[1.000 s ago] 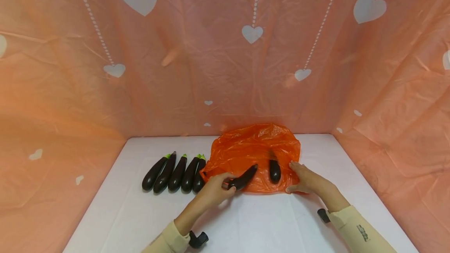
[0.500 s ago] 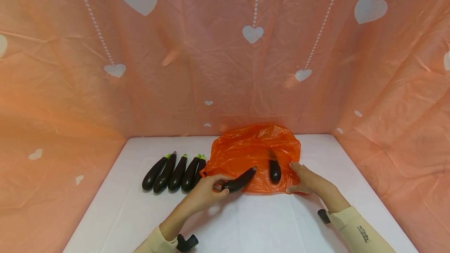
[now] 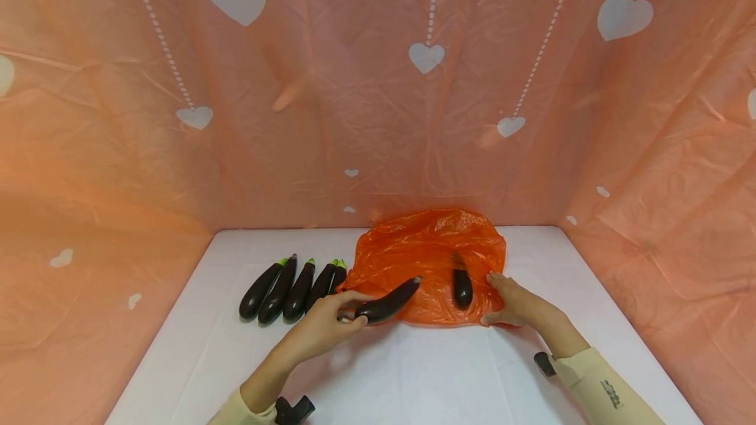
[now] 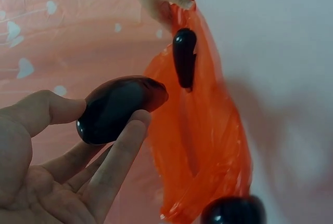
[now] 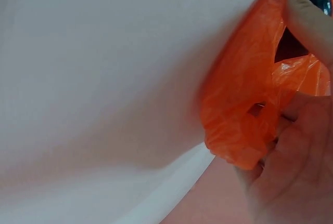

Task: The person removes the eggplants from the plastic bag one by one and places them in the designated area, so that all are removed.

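Note:
In the head view my left hand (image 3: 321,326) pinches a dark purple eggplant (image 3: 386,302) near its thick end, its stem end pointing up and right over the orange plastic bag (image 3: 431,235). The left wrist view has this held eggplant (image 4: 117,112) between thumb and fingers. A second eggplant (image 3: 462,288) lies at the bag's right side, its upper end seen dimly through the plastic. At the bag's right edge, my right hand (image 3: 522,303) grips the mouth, thumb and fingers spread apart. In the right wrist view the bag's edge (image 5: 239,104) partly covers its fingers.
Several more eggplants (image 3: 298,290) lie side by side on the white table (image 3: 425,379), left of the bag; my left hand partly hides the nearest ones. Orange sheeting (image 3: 378,117) with white hearts rises behind the table and at both sides.
My left hand has moved left and slightly toward me, carrying the eggplant with it. The right hand, the bag and the eggplant at its right side stay in place.

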The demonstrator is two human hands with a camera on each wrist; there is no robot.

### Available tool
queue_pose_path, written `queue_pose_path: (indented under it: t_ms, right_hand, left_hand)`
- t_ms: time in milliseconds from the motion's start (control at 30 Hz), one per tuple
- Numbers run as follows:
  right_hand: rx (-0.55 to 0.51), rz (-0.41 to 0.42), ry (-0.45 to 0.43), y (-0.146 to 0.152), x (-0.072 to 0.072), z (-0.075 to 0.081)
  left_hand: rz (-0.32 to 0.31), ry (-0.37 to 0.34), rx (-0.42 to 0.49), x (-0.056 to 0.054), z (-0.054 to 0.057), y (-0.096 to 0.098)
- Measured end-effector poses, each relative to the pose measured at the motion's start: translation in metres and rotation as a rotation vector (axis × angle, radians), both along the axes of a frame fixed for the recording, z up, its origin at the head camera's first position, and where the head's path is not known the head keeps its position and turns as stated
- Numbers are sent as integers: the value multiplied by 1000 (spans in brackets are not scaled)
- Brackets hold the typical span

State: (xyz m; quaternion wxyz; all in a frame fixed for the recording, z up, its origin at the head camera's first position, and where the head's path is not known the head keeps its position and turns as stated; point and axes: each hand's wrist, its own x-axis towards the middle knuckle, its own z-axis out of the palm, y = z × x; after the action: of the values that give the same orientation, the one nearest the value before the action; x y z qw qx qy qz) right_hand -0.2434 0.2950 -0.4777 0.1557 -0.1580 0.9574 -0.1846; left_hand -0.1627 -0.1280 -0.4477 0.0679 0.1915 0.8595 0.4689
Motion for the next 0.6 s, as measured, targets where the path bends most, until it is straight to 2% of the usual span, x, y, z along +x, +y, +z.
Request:
queue_pose_path:
  t_ms: [333,600]
  right_hand:
    - [-9,-11,-13,1,0,0]
    - [-16,-14,-9,0,0,-1]
  left_hand:
    - [-19,-23,22,6,14,-23]
    - [40,-35,69,8,22,-42]
